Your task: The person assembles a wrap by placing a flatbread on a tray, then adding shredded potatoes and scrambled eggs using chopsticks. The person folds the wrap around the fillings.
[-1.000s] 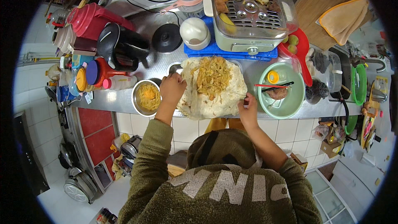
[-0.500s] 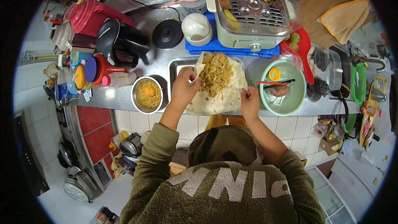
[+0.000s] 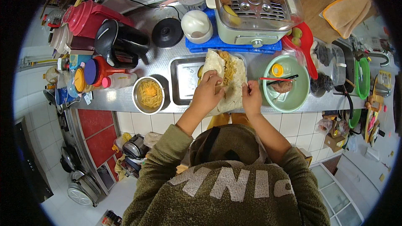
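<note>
A pale flatbread [image 3: 237,90] lies over the right part of a metal tray [image 3: 176,81], with shredded yellow-brown filling [image 3: 228,70] along its middle. Its left side is folded over part of the filling. My left hand [image 3: 208,93] is closed on that folded flap, fingers curled at its lower part, though the fingertips are partly hidden. At the flatbread's right edge, my right hand [image 3: 252,99] pinches the bread between thumb and fingers. Something dark yellow shows in the tray beside the fold.
Left of the tray stands a steel bowl [image 3: 140,103] of shredded food. A green basin [image 3: 305,88] holding chopsticks sits at the right. Behind are a steamer [image 3: 247,38], a white egg-shaped appliance [image 3: 196,26], a black lid [image 3: 168,32] and a black kettle [image 3: 111,44].
My left hand has moved right, folding the bread's left side over the filling. More of the tray's left part is uncovered. My right hand stays at the right edge.
</note>
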`<state>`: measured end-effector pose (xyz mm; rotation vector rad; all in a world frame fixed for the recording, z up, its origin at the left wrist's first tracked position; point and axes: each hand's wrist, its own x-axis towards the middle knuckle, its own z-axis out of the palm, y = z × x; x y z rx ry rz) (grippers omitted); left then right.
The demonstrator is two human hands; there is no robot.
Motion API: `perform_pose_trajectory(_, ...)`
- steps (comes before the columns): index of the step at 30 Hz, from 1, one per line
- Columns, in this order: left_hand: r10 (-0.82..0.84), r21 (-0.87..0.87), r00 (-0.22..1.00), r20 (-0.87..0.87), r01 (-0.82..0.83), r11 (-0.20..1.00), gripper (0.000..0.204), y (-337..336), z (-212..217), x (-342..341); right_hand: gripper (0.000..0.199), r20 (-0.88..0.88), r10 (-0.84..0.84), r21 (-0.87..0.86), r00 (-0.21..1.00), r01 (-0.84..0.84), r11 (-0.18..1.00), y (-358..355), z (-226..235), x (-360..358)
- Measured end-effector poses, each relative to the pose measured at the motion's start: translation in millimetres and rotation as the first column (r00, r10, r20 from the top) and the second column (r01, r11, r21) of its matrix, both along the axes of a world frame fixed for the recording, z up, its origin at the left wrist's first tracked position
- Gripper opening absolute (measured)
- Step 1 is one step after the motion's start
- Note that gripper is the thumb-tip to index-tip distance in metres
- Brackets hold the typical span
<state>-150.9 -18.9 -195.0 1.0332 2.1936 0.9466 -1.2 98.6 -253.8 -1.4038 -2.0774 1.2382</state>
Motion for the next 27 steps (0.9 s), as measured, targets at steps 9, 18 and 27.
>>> perform_pose_trajectory(9,-0.165,0.106,0.903,0.396,0.134,0.985,0.05,-14.2,-14.3,-28.9,0.025,-0.047,0.03,-0.206,0.998,-0.039,0.978,3.2,-22.1,16.6)
perform_pose_trajectory(18,-0.192,0.007,0.971,-0.145,0.195,0.981,0.062,-10.7,-13.0,-9.2,0.026,-0.453,-0.163,-0.521,0.876,-0.112,0.846,-5.1,-16.3,5.2)
perform_pose_trajectory(27,-0.342,-0.206,0.78,-0.525,0.274,0.94,0.056,-14.7,-36.5,6.6,0.028,-0.427,-0.07,-0.496,0.902,-0.168,0.852,-13.9,15.0,-9.4)
